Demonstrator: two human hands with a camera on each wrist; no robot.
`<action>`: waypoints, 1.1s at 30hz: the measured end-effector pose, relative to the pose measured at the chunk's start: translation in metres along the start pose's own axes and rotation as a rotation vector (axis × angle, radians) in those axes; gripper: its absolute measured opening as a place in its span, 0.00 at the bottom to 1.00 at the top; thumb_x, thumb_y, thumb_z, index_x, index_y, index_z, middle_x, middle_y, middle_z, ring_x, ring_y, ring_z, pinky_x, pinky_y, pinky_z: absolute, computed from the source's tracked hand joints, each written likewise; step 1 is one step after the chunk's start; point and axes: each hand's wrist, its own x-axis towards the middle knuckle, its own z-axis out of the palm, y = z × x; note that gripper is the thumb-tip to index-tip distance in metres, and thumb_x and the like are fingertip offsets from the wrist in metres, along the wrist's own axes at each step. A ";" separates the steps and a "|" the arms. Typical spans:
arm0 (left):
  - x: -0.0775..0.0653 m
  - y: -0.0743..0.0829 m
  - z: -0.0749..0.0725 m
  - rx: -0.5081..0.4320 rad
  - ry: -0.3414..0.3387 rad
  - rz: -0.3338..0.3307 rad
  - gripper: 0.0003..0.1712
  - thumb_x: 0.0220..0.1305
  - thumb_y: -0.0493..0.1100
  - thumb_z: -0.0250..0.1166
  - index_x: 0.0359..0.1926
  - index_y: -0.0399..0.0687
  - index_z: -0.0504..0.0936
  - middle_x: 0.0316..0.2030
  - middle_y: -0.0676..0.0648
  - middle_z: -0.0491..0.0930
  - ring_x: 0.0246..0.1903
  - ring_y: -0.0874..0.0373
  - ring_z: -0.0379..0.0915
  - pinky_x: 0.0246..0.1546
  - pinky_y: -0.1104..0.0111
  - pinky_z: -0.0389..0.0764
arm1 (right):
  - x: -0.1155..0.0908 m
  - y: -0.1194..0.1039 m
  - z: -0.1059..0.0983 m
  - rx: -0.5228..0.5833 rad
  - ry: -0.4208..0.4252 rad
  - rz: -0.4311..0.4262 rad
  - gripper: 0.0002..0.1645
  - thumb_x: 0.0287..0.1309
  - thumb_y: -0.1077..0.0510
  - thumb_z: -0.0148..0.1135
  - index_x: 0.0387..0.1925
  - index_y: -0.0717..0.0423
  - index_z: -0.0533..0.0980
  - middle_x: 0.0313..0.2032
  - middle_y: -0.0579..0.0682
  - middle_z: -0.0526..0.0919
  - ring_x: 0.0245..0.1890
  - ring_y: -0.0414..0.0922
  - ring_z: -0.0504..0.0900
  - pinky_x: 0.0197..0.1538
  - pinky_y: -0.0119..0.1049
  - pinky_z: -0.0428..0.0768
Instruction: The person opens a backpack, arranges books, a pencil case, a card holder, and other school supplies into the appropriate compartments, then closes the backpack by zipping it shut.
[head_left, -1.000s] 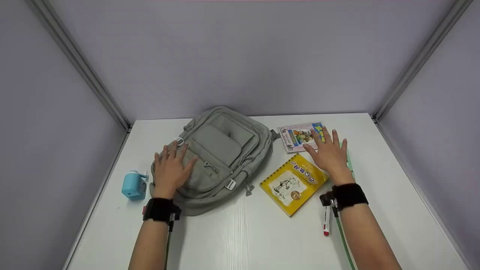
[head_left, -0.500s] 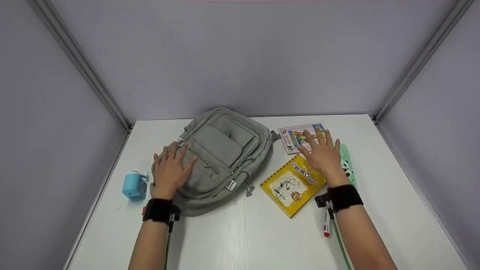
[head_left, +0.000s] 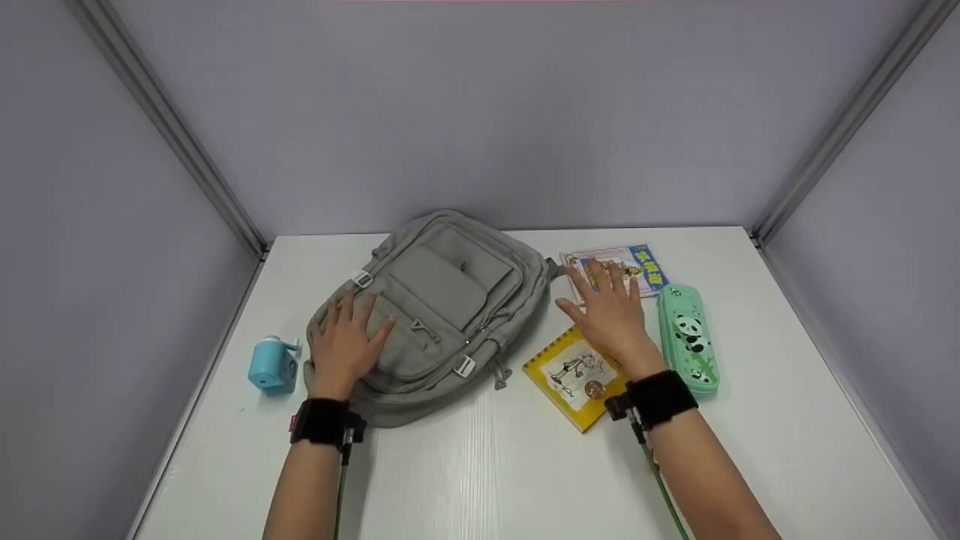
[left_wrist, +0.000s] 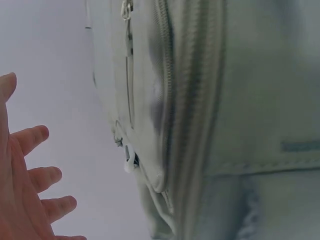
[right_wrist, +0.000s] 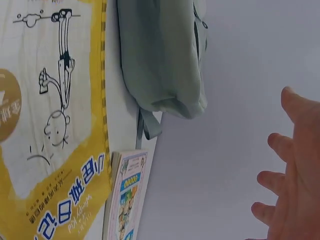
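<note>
Backpack (head_left: 442, 277) lies on bench (head_left: 427, 487), left of yellow book (head_left: 574, 375). We see left grip (head_left: 343, 349) spread over it, right grip (head_left: 611, 319) splayed over yellow book, both empty. Right grip has just swung toward backpack, uncovering pencil case (head_left: 688, 341); nothing picked up yet, we judge.

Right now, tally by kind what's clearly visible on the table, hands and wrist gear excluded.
Backpack: 1
Books: 2 (yellow book, pink-bordered book)
Green pencil case: 1
Small blue device: 1
Total: 5
</note>
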 end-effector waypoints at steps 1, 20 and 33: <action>-0.002 -0.001 0.002 0.003 -0.005 -0.010 0.42 0.75 0.70 0.47 0.80 0.53 0.59 0.80 0.36 0.47 0.78 0.32 0.41 0.70 0.29 0.43 | -0.001 -0.005 0.003 0.007 -0.010 -0.015 0.42 0.75 0.31 0.42 0.82 0.42 0.51 0.81 0.57 0.44 0.80 0.63 0.40 0.74 0.69 0.40; -0.021 -0.011 0.048 -0.019 -0.103 -0.149 0.36 0.75 0.64 0.54 0.74 0.50 0.69 0.77 0.28 0.51 0.72 0.19 0.47 0.62 0.20 0.38 | -0.031 -0.124 0.077 -0.046 -0.152 -0.476 0.37 0.73 0.35 0.52 0.77 0.42 0.63 0.77 0.58 0.59 0.76 0.60 0.59 0.75 0.56 0.59; -0.030 0.007 0.044 0.004 -0.212 -0.134 0.38 0.76 0.62 0.54 0.75 0.43 0.67 0.71 0.21 0.58 0.65 0.13 0.55 0.62 0.22 0.48 | -0.049 -0.124 0.110 -0.080 -0.163 -0.630 0.31 0.70 0.39 0.60 0.71 0.35 0.71 0.75 0.50 0.66 0.73 0.62 0.65 0.70 0.57 0.68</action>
